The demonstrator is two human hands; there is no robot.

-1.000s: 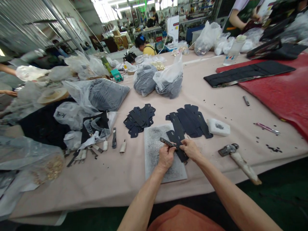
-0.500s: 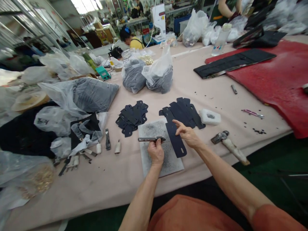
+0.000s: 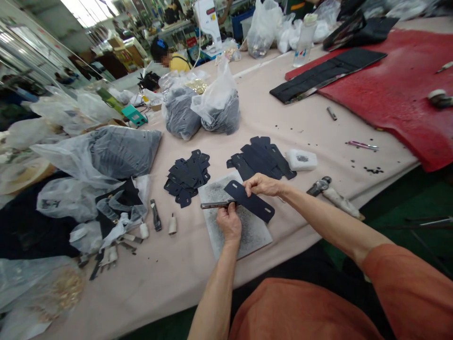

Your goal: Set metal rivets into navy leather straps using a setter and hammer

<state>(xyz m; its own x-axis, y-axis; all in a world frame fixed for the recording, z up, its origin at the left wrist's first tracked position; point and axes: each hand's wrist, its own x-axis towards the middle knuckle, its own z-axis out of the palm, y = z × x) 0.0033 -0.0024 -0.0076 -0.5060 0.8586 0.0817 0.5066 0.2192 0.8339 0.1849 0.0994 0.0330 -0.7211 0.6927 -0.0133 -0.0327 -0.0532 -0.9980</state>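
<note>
My left hand (image 3: 229, 224) is closed on a slim metal tool (image 3: 214, 205) over the grey, speckled board (image 3: 221, 237). A dark strip with slotted ends (image 3: 260, 206) is pinched in my right hand (image 3: 264, 184), tilted above the board, its lower left edge close to the tool. Whether strip and tool touch, I cannot tell. Behind the board lie two piles of dark pieces, a left pile (image 3: 187, 175) and a right pile (image 3: 260, 158). A white block (image 3: 302, 160) sits beside the right pile.
A hammer (image 3: 334, 196) lies at the right near the table edge. Small tools (image 3: 155, 215) and plastic bags (image 3: 123, 148) cover the left side. Red sheeting (image 3: 399, 89) and a bottle (image 3: 304, 41) are farther back. A person in yellow (image 3: 180, 62) is behind the bags.
My right hand has picked up the dark strip from the board's right edge and brought it left, over the board. My left hand still holds the tool. The camera view has shifted.
</note>
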